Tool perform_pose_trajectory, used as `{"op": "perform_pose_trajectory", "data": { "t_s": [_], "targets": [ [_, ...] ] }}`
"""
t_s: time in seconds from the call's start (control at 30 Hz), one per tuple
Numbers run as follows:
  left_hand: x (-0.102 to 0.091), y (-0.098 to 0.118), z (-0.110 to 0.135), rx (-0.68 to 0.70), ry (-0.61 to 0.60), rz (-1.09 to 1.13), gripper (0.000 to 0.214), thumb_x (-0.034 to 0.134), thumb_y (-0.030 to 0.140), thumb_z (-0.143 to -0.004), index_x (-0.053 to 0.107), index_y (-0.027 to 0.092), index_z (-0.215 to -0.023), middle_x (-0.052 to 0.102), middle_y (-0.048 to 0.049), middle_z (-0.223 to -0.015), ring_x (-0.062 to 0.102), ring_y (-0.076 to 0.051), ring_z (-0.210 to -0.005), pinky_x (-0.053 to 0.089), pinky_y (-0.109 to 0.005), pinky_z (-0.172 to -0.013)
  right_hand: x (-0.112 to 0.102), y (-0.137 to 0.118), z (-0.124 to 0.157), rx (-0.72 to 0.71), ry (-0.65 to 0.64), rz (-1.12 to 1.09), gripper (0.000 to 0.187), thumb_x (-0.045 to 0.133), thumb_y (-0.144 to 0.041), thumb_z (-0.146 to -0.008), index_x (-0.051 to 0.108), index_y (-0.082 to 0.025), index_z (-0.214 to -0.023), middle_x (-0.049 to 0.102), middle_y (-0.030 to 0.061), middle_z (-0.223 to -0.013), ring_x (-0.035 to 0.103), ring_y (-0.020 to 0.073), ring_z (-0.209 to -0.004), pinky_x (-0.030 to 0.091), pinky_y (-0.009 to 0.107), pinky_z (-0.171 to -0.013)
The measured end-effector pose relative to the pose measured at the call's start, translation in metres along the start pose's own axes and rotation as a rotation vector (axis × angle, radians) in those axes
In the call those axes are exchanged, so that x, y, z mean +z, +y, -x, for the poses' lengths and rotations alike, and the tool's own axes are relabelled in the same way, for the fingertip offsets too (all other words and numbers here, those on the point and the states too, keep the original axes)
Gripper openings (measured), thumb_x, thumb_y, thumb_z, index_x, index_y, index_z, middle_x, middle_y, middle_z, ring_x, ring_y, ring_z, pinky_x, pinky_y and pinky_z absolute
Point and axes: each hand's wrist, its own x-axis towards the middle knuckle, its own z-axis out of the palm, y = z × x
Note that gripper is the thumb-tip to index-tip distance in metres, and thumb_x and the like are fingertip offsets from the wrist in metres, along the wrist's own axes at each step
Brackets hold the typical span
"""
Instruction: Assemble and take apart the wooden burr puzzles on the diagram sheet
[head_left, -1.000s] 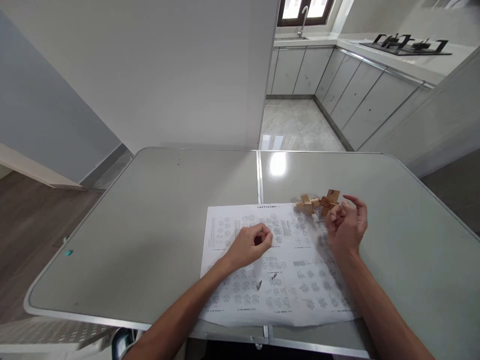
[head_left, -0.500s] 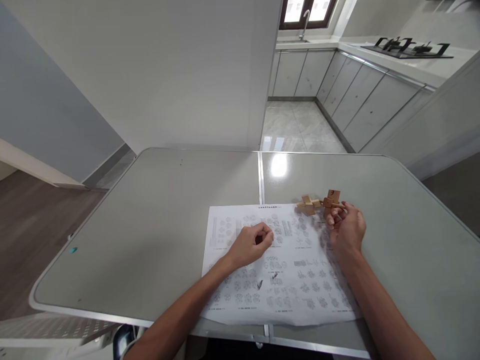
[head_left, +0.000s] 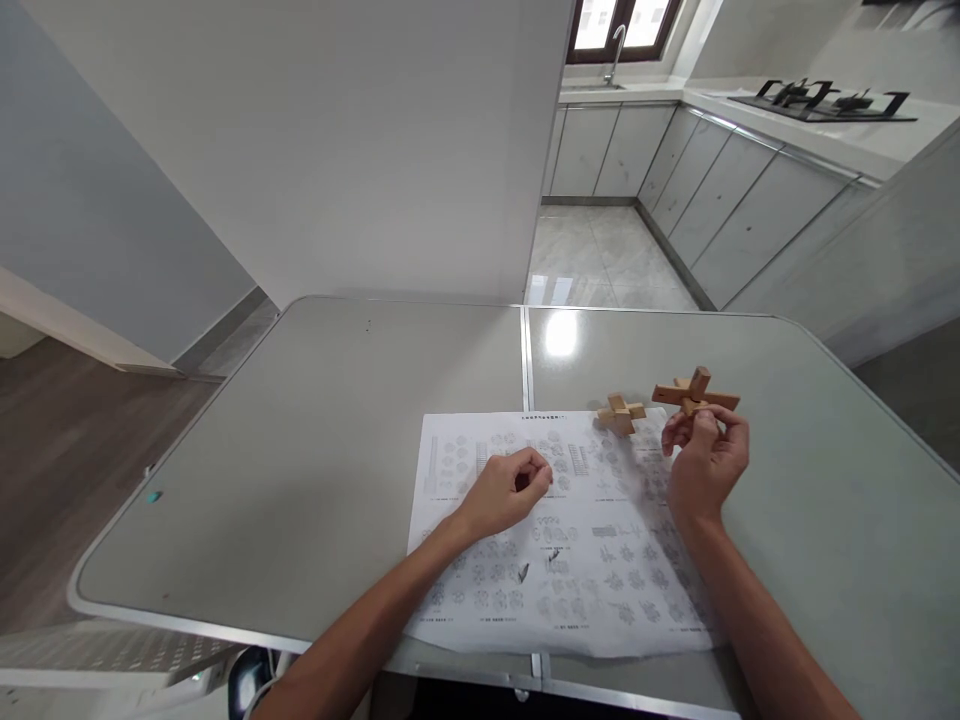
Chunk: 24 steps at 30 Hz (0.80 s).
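Above the sheet's upper right corner, my right hand (head_left: 709,462) grips a wooden burr puzzle (head_left: 696,392) of interlocked bars, its thumb and fingers on the lower end. A second, smaller wooden burr puzzle (head_left: 621,414) sits just left of it, at the top edge of a large printed sheet (head_left: 592,600). My left hand (head_left: 508,488) rests on the middle of that sheet, loosely closed, with thumb and fingertips together and nothing visible in it. Small printed diagrams cover the sheet, partly hidden under both forearms.
The grey folding table (head_left: 300,450) has a metal seam (head_left: 526,355) down its middle. A small teal object (head_left: 154,497) lies near its left edge. Two small dark bits lie on the sheet or are marked on it. Beyond are a white wall and a kitchen counter with a stove (head_left: 825,102).
My right hand has raised the burr puzzle and turned it, so its long bar now lies crosswise, apart from the smaller puzzle. The left hand stays put; the view has shifted slightly.
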Motion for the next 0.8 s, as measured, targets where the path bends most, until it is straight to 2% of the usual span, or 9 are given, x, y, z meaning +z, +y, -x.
{"op": "perform_pose_trajectory", "data": {
  "t_s": [0.07,0.17,0.27,0.33,0.4,0.47,0.53,0.63,0.8],
  "targets": [
    [0.000,0.000,0.000,-0.002,0.004,0.006,0.027,0.053,0.039,-0.101,0.060,0.019,-0.083,0.052,0.0046,-0.065,0.041,-0.010,-0.057,0.034,-0.025,-0.056,0.003,-0.007,0.008,-0.046,-0.031,0.029,0.030,0.078,-0.049,-0.092,0.059,-0.026,-0.092,0.062,-0.0036,-0.073,0.057,0.0130,-0.061,0.046,0.023,-0.049],
    [0.000,0.000,0.000,-0.011,0.015,0.022,0.027,0.053,0.040,-0.101,0.062,0.019,-0.085,0.051,0.0049,-0.063,0.041,-0.010,-0.057,0.033,-0.025,-0.055,0.005,-0.013,0.018,-0.036,-0.093,0.052,0.032,0.083,-0.045,-0.089,0.058,-0.025,-0.087,0.063,-0.0034,-0.072,0.055,0.0127,-0.060,0.046,0.025,-0.054],
    [0.001,0.001,0.000,-0.033,0.028,0.050,0.030,0.052,0.044,-0.103,0.061,0.019,-0.087,0.049,0.0055,-0.062,0.041,-0.011,-0.056,0.033,-0.025,-0.055,0.005,-0.013,0.025,0.020,-0.179,0.055,0.038,0.089,-0.040,-0.083,0.056,-0.024,-0.077,0.061,-0.0030,-0.068,0.055,0.0126,-0.059,0.044,0.026,-0.056],
    [0.001,0.001,0.000,-0.029,0.066,0.081,0.033,0.054,0.049,-0.103,0.061,0.020,-0.090,0.052,0.0049,-0.066,0.044,-0.011,-0.059,0.036,-0.025,-0.057,0.007,-0.013,0.030,0.099,-0.294,0.038,0.042,0.091,-0.040,-0.082,0.053,-0.024,-0.072,0.061,-0.0029,-0.065,0.054,0.0127,-0.057,0.043,0.027,-0.054],
    [0.002,0.000,-0.001,-0.007,0.148,0.119,0.033,0.059,0.053,-0.101,0.061,0.020,-0.096,0.059,0.0015,-0.079,0.051,-0.012,-0.067,0.043,-0.025,-0.063,0.009,-0.014,0.035,0.199,-0.448,0.009,0.045,0.090,-0.041,-0.083,0.051,-0.024,-0.070,0.061,-0.0026,-0.064,0.052,0.0125,-0.054,0.041,0.027,-0.052],
    [0.001,-0.003,-0.002,0.023,0.251,0.139,0.037,0.069,0.053,-0.096,0.060,0.020,-0.109,0.065,-0.0047,-0.102,0.060,-0.015,-0.084,0.050,-0.028,-0.075,0.012,-0.016,0.042,0.280,-0.593,-0.024,0.047,0.088,-0.043,-0.086,0.048,-0.024,-0.070,0.062,-0.0027,-0.063,0.050,0.0125,-0.051,0.039,0.026,-0.049],
    [-0.001,-0.006,-0.002,0.048,0.299,0.146,0.052,0.080,0.050,-0.088,0.057,0.022,-0.125,0.063,-0.0106,-0.125,0.063,-0.020,-0.105,0.053,-0.035,-0.092,0.015,-0.018,0.048,0.343,-0.720,-0.051,0.047,0.084,-0.044,-0.090,0.046,-0.025,-0.071,0.061,-0.0026,-0.061,0.050,0.0130,-0.050,0.038,0.026,-0.048],
    [-0.006,-0.007,-0.002,0.105,0.199,0.191,0.076,0.089,0.045,-0.080,0.050,0.029,-0.143,0.054,-0.0134,-0.150,0.057,-0.028,-0.130,0.047,-0.046,-0.111,0.017,-0.018,0.056,0.431,-0.860,-0.086,0.047,0.082,-0.046,-0.092,0.045,-0.025,-0.072,0.063,-0.0017,-0.061,0.051,0.0137,-0.050,0.039,0.027,-0.050],
    [-0.011,-0.002,-0.001,0.183,-0.015,0.265,0.106,0.102,0.035,-0.064,0.045,0.036,-0.154,0.044,-0.0119,-0.165,0.049,-0.035,-0.145,0.041,-0.055,-0.122,0.020,-0.020,0.062,0.521,-0.969,-0.127,0.047,0.079,-0.050,-0.093,0.043,-0.025,-0.075,0.065,-0.0009,-0.062,0.052,0.0135,-0.050,0.040,0.027,-0.051]
  ]
}}
